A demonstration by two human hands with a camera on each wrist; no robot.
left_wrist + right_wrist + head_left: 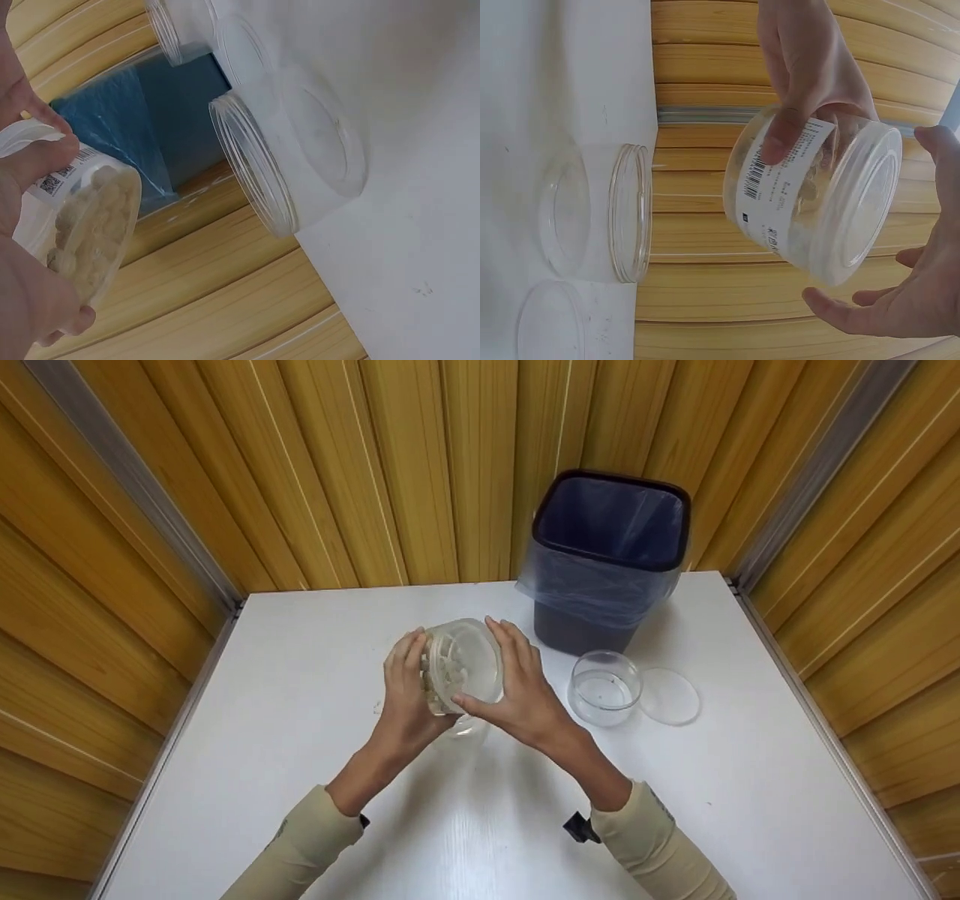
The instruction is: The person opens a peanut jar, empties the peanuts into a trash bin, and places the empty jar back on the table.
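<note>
My left hand (405,682) grips a round clear plastic jar (780,195) by its side, thumb over the white printed label (769,176). Pale, lumpy pieces (94,232) fill part of this jar, which is tilted above the table, its frosted lid (480,660) facing right. My right hand (517,690) spreads its thumb and fingers around the lid's edge; in the right wrist view the thumb stands apart from it. Below the hands, a lidless clear jar (289,150) stands upright on the table, largely hidden in the head view. A clear flat lid (551,322) lies beside it.
Another lidless clear jar (604,690) stands to the right, with a clear lid (670,696) flat next to it. Behind them is a dark bin (592,622) lined with a plastic bag. Small crumbs (424,289) dot the white table (300,660). Wood-patterned panels surround it.
</note>
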